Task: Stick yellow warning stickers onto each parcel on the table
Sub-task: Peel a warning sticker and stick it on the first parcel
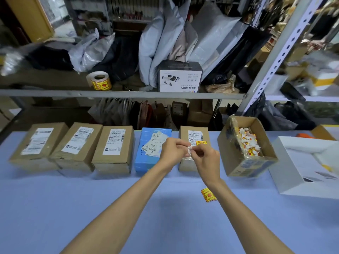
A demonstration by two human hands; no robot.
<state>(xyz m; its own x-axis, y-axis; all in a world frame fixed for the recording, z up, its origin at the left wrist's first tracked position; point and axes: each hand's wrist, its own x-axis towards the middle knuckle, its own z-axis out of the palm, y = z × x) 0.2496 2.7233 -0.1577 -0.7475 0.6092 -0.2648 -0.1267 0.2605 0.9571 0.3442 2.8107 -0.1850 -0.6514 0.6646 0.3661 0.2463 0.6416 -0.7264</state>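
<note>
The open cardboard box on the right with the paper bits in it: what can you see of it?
The open box is brown corrugated cardboard with blue print on its near wall and shiny clear tape on its left flap. Its flaps stand up, and it sits slightly turned on the blue table, between a brown parcel and a white box. Inside lies a heap of crumpled white, yellow and red paper scraps.

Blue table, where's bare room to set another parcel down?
Bare: near left of the table, in front of the parcel row. Crowded on the right: loose yellow sticker, open carton of scraps, white box.
</note>
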